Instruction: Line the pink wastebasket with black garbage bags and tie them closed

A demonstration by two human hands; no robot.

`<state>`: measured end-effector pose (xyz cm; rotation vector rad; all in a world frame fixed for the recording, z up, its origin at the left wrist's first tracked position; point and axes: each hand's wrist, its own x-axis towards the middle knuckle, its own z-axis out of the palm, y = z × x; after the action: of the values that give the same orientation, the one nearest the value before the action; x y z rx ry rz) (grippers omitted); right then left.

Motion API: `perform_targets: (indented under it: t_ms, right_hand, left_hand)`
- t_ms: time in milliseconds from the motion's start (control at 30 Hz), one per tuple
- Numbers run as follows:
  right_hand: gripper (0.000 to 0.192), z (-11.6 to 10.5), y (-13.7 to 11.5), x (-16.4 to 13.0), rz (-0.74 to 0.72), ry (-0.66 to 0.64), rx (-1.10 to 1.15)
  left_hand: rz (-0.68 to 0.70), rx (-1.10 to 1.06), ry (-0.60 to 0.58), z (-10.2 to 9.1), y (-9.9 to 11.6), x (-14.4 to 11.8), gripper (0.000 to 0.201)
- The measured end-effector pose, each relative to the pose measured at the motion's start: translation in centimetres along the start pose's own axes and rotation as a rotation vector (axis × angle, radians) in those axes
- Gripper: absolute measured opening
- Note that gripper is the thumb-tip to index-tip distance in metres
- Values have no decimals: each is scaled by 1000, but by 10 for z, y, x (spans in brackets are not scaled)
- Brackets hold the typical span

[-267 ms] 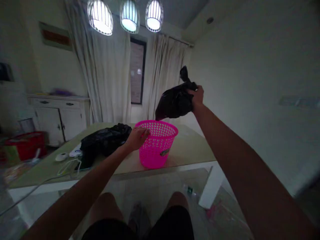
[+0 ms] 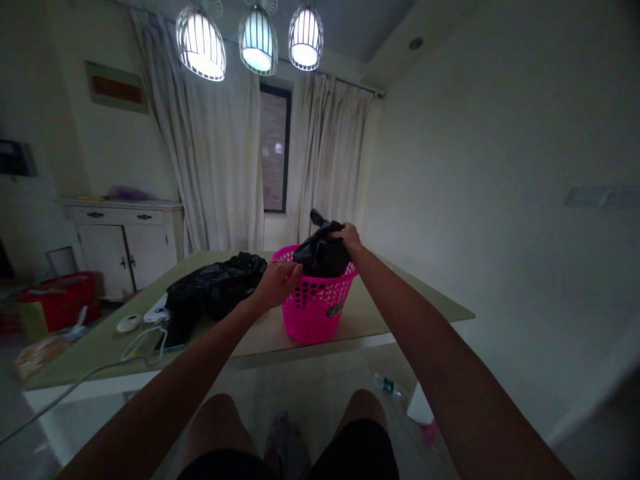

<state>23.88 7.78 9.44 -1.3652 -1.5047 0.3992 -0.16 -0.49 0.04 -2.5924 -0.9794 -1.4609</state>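
A bright pink plastic basket with a perforated wall stands upright near the table's front edge. My left hand is closed on the left side of its rim. In my right hand is the upper part of a black plastic bag, whose lower part sits inside the basket's mouth. The bag's bottom is hidden behind the basket wall, and its contents do not show. Left of the basket, a heap of black plastic bags lies on the table.
The green-topped table spans the area before me. At its left lie a round white object, a white device and a cable. On the floor are a plastic bottle and, further left, a red container.
My right hand has come down and left, lowering the black plastic bag from above the basket into its mouth. My left hand stays on the rim.
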Motion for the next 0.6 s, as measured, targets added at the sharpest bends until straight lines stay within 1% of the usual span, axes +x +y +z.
perform_targets:
  t_ms: [67, 133, 167, 200, 233, 300, 367, 433, 467, 533, 600]
  right_hand:
    - [41, 12, -5, -16, 40, -153, 41]
    - [46, 15, -10, -26, 40, -302, 104]
    - [50, 14, -12, -29, 17, -370, 146]
    - [54, 11, -13, -30, -18, -434, 183]
    - [60, 8, -14, -31, -66, -494, 210]
    - [71, 1, -14, -31, -189, -577, 200]
    - [78, -6, -11, -30, -317, -572, 77]
    - [78, -14, -6, -30, -414, -521, -104]
    - [76, -18, -2, -30, -432, -494, -197]
    - [68, -28, 7, -30, -410, -451, -345]
    - [56, -36, 16, -29, -344, -414, -415]
  left_hand:
    - [-31, -6, 40, -2, -1, 5, 42]
    - [-153, 6, 114, -3, -2, 15, 29]
    - [-226, 16, 137, -2, -4, 22, 29]
    - [-290, 23, 136, -1, -5, 30, 33]
    - [-336, 26, 110, 0, -6, 38, 35]
    - [-362, 20, 20, 4, -8, 53, 33]
    - [-376, 23, -50, 5, -10, 64, 26]
    - [-389, 45, -80, 2, -12, 68, 19]
    - [-395, 61, -80, -2, -15, 67, 16]
    - [-413, 103, -58, -13, -21, 62, 15]
    - [-439, 145, -23, -25, -29, 56, 18]
